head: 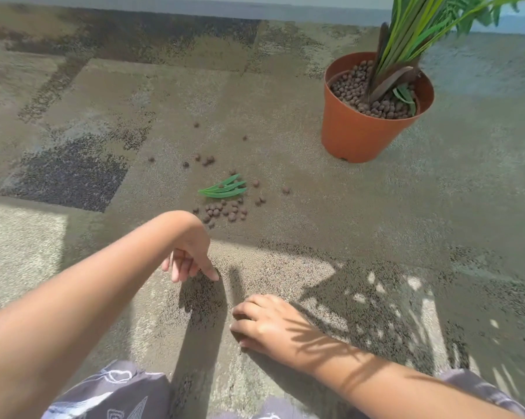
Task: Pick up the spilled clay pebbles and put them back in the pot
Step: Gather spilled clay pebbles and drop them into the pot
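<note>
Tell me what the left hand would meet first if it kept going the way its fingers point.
Probably the carpet: the left hand has its fingers angled down, nearly touching it.

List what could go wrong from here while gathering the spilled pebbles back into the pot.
1. The clay pebbles lie scattered, with strays like one far out; their brown blends into the speckled carpet, so some may be missed.
2. The fallen leaf lies among them and could get scooped in too.
3. The fronds overhang the pot; a reaching hand might knock it over.
</note>
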A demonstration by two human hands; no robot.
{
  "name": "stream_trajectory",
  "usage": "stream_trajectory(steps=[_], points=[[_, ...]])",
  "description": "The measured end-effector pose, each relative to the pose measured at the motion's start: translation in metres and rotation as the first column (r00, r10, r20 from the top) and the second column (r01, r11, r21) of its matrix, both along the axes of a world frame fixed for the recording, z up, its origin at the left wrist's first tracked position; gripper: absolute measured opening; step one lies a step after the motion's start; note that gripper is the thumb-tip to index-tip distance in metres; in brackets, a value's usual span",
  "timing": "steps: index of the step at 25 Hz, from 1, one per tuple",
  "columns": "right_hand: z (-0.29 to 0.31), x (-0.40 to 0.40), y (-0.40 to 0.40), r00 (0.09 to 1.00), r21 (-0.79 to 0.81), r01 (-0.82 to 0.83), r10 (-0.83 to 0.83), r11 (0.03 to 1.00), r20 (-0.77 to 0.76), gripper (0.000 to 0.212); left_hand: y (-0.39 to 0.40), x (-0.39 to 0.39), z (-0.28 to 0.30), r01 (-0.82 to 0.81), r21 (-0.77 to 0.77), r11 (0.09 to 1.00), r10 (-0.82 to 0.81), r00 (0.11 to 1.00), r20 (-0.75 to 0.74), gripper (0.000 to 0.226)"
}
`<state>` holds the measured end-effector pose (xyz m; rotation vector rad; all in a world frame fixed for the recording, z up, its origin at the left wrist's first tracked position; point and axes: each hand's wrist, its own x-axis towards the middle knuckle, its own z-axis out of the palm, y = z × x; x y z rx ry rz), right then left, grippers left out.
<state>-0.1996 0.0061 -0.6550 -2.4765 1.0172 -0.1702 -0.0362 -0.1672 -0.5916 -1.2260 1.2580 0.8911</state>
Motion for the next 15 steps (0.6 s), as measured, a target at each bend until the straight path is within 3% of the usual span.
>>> stream_trajectory(steps=[3, 5, 10, 15], points=[[-0.005, -0.011, 0.004, 0.999, -0.057, -0.035, 0.035, 0.998, -0.001, 0.027, 0.017, -0.01, -0.011, 0.082, -0.002, 0.997, -0.082, 0.996, 0.023, 0.056], [-0.003, -0.013, 0.001, 0.999, -0.008, -0.006, 0.006, 1.0, 0.039, 0.025, 0.023, -0.01, -0.016, 0.085, -0.053, 0.995, -0.085, 0.996, 0.006, 0.052], [0.008, 0.0, -0.012, 0.943, 0.148, 0.254, -0.279, 0.956, 0.183, 0.029, 0.027, -0.009, -0.019, 0.18, -0.081, 0.98, -0.179, 0.984, 0.02, 0.041], [0.016, 0.005, -0.019, 0.799, 0.38, 0.428, -0.54, 0.82, 0.264, 0.02, 0.032, -0.008, -0.021, 0.187, -0.188, 0.964, -0.192, 0.981, -0.008, 0.033]])
